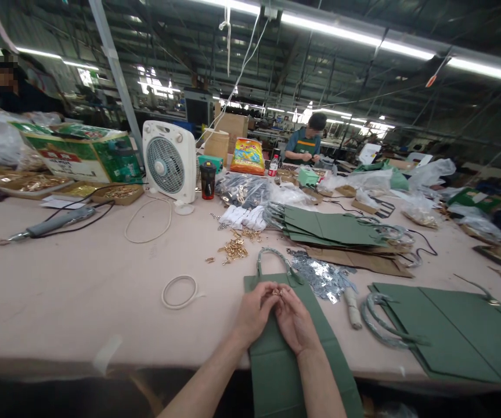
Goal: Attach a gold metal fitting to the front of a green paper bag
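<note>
A green tote bag (271, 371) lies below my hands, its lower part hanging over the table's front edge. Its wrapped handle (271, 253) loops up at the far end. My left hand (256, 307) and my right hand (294, 319) meet above the bag, fingertips pinched together. Between them shows a small gold metal piece (277, 292), mostly covered by the fingers. Just beyond lie a heap of gold metal fittings (234, 249) and a pile of flat silver metal plates (322, 274).
More green bags lie stacked (332, 225) behind and flat at right (463, 331). A white fan (169, 162), a dark tumbler (208, 181) and a corded grey tool (61, 222) stand or lie left. A coil of cord (180, 292) sits nearby. A co-worker (306, 142) works across the table.
</note>
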`<state>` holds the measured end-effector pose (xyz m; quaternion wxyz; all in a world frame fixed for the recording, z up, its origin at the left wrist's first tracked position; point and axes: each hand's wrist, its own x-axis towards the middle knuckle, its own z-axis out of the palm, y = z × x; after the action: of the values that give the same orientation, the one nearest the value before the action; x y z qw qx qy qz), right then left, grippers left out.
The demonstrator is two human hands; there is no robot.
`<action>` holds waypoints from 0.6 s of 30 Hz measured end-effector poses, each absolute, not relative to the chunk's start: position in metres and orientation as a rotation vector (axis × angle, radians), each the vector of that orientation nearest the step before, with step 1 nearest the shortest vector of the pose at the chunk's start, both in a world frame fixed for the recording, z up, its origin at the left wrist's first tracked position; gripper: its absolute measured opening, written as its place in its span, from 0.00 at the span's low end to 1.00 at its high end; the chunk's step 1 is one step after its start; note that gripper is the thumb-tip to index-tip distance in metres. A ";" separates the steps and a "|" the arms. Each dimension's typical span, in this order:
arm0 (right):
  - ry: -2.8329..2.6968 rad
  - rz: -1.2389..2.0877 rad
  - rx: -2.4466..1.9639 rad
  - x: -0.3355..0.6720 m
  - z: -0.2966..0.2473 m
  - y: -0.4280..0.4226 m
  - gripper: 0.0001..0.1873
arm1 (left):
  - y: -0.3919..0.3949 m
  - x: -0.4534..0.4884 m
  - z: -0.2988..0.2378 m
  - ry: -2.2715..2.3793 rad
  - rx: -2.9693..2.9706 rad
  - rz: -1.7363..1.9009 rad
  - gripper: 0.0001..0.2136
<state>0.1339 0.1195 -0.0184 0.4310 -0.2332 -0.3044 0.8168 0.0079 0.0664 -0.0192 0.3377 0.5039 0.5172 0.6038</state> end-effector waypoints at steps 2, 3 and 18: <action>-0.743 2.057 -0.583 0.137 -0.020 0.121 0.13 | 0.068 0.008 -0.020 1.310 1.284 1.568 0.11; -0.725 2.044 -0.593 0.138 -0.021 0.122 0.14 | 0.069 0.008 -0.021 1.284 1.250 1.572 0.11; -1.664 1.401 -0.769 0.151 -0.010 0.140 0.14 | 0.078 -0.007 -0.026 0.948 0.957 1.537 0.20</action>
<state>0.1510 0.1400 -0.0104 0.4049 -0.3047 -0.6595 0.5552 -0.0066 0.0778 -0.0261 0.5221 0.3994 0.3956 0.6415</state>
